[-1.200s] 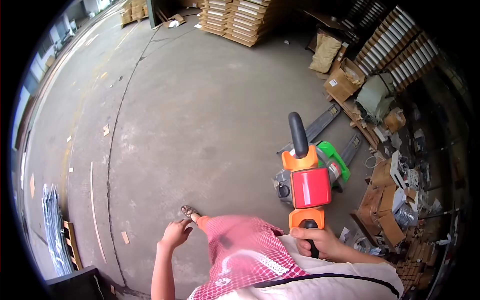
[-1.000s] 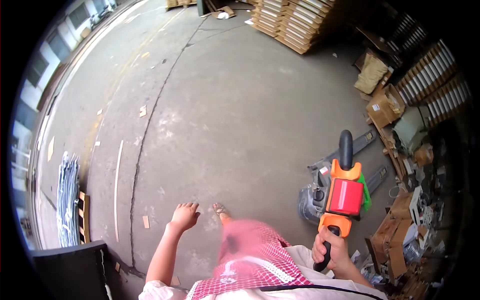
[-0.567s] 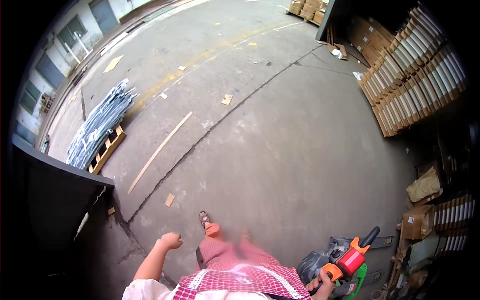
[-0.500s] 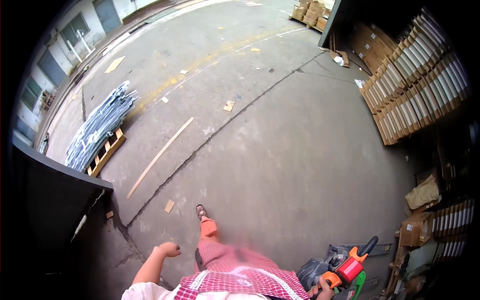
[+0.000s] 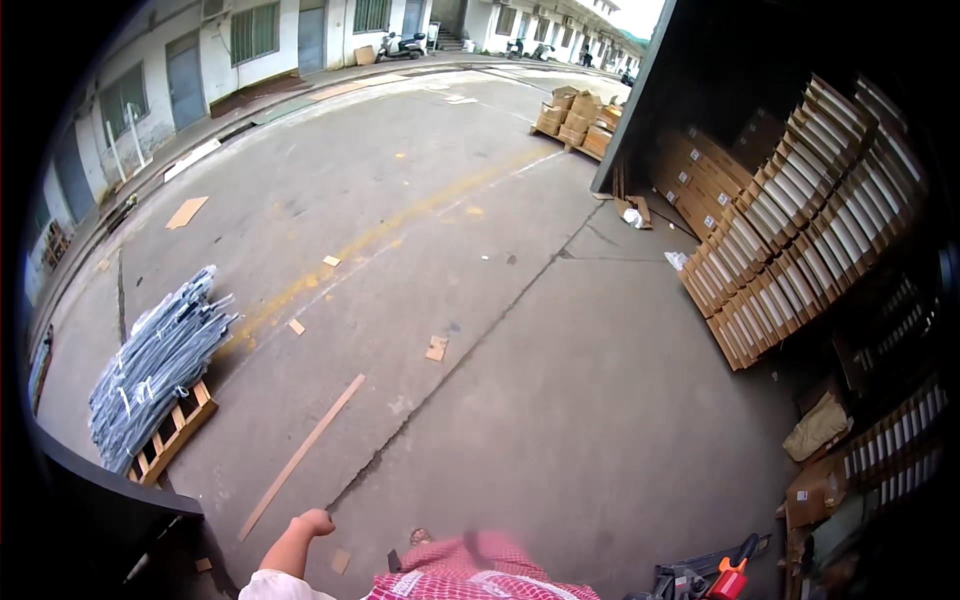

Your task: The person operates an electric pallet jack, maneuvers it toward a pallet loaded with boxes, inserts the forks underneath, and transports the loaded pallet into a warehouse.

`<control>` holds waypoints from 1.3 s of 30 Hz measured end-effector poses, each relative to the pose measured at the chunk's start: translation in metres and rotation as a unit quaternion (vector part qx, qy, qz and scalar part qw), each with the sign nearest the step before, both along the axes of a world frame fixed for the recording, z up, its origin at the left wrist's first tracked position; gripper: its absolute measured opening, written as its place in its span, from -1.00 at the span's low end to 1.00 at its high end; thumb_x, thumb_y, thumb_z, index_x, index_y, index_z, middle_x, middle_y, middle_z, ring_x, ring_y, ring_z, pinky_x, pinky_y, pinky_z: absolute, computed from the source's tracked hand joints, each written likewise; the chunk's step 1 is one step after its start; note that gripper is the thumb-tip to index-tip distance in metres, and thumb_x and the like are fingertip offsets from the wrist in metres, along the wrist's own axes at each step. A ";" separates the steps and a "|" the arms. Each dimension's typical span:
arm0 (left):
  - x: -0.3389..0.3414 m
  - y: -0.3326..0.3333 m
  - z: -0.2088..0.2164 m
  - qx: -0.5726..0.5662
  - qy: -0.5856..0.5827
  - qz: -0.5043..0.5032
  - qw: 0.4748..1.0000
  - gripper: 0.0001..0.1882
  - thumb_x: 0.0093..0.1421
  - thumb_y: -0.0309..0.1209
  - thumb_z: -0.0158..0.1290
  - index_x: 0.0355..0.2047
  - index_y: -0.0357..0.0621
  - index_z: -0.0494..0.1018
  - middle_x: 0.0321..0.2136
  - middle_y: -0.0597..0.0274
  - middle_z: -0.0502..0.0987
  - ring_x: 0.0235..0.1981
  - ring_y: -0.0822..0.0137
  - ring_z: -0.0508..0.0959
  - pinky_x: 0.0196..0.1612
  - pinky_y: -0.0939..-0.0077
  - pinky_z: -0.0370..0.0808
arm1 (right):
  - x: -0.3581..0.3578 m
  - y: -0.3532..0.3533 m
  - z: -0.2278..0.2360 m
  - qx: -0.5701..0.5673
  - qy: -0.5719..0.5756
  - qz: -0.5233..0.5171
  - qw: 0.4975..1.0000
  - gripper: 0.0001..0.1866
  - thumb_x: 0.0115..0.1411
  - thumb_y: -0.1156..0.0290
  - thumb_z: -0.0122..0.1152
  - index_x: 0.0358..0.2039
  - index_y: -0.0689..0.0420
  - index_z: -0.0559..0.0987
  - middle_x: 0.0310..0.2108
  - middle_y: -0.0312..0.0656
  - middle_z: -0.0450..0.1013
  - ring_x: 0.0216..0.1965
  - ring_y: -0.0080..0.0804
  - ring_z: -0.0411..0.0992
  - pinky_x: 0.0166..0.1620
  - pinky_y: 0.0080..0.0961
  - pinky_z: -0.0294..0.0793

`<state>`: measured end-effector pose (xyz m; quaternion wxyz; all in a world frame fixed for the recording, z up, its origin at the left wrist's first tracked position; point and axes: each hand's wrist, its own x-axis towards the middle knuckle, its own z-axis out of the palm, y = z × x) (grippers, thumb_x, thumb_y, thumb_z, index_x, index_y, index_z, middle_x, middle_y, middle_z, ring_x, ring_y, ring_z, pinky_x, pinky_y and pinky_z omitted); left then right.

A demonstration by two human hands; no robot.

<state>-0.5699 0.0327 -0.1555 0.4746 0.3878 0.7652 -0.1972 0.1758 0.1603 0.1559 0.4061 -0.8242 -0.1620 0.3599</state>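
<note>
Premises: warehouse or factory loading area, opening onto an outdoor yard [image 5: 330, 180]. Evidence noted: bare, cracked concrete floor [image 5: 560, 400]; worn yellow line [image 5: 390, 241]; tall stacks of cardboard packaging [image 5: 790, 240] at right; cartons [image 5: 575, 115] on a pallet [image 5: 567, 142]; bundled grey lengths [image 5: 160, 360] on a second pallet [image 5: 178, 437]; pallet truck [image 5: 727, 583] at lower right; white building [image 5: 217, 62] with doors [image 5: 187, 82] and windows [image 5: 255, 35] beyond, scooter [image 5: 400, 47] parked alongside

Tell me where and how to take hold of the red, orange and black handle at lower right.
I'd take the handle by its rounded black grip, coming from above: that bar juts beyond the orange collar, and nothing covers its upper side. The handle's near end is cut off by the picture's lower edge.
</note>
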 end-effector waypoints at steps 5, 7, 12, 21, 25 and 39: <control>-0.069 0.145 -0.017 0.112 0.076 -0.004 0.991 -0.62 0.15 -0.26 -0.08 -0.16 -0.11 0.64 -0.11 -0.05 0.63 0.02 0.00 0.58 0.25 0.03 0.28 | -0.037 0.079 -0.013 0.001 0.011 -0.014 1.000 -0.58 0.05 0.28 0.44 -0.65 -0.14 0.28 -0.77 -0.45 0.18 -0.81 -0.52 0.14 -0.72 -0.55 0.10; -0.077 0.193 -0.028 0.130 0.084 -0.037 0.987 -0.63 0.15 -0.27 -0.08 -0.18 -0.11 0.64 -0.11 -0.05 0.63 0.01 -0.01 0.58 0.29 -0.06 0.19 | -0.049 0.109 -0.019 0.002 0.011 -0.020 1.000 -0.59 0.05 0.27 0.44 -0.65 -0.13 0.29 -0.77 -0.45 0.18 -0.81 -0.52 0.14 -0.72 -0.55 0.11; -0.061 0.275 -0.060 0.151 0.012 -0.048 0.987 -0.61 0.17 -0.23 -0.09 -0.13 -0.04 0.63 -0.12 0.01 0.64 0.01 0.00 0.58 0.31 -0.12 0.06 | -0.081 0.200 -0.036 -0.001 0.018 -0.022 1.000 -0.60 0.06 0.27 0.42 -0.64 -0.12 0.29 -0.77 -0.44 0.17 -0.82 -0.50 0.14 -0.73 -0.53 0.12; -0.042 0.300 -0.068 0.043 -0.202 0.000 0.978 -0.41 0.22 0.12 0.01 0.03 -0.06 0.56 -0.10 0.00 0.63 -0.02 0.04 0.60 0.05 0.22 0.50 | -0.162 0.354 -0.055 -0.017 0.040 0.006 0.999 -0.62 0.07 0.26 0.40 -0.62 -0.09 0.31 -0.78 -0.42 0.17 -0.82 -0.48 0.15 -0.74 -0.49 0.15; -0.084 0.334 -0.014 0.139 -0.140 0.151 0.969 -0.45 0.17 0.10 0.12 -0.11 -0.12 0.62 -0.20 0.02 0.67 -0.14 0.09 0.66 0.01 0.26 0.53 | -0.205 0.407 -0.064 -0.020 0.045 0.010 0.999 -0.63 0.07 0.25 0.39 -0.61 -0.08 0.31 -0.78 -0.41 0.17 -0.83 -0.47 0.16 -0.74 -0.48 0.16; -0.386 0.469 -0.119 -0.091 -0.063 0.042 0.993 -0.39 0.22 0.09 -0.04 0.07 -0.10 0.54 0.15 -0.06 0.47 0.22 0.04 0.43 0.25 0.20 0.35 | -0.379 0.517 -0.066 -0.027 0.039 -0.085 0.995 -0.67 0.09 0.24 0.36 -0.57 -0.04 0.33 -0.79 -0.39 0.16 -0.83 -0.43 0.18 -0.75 -0.42 0.20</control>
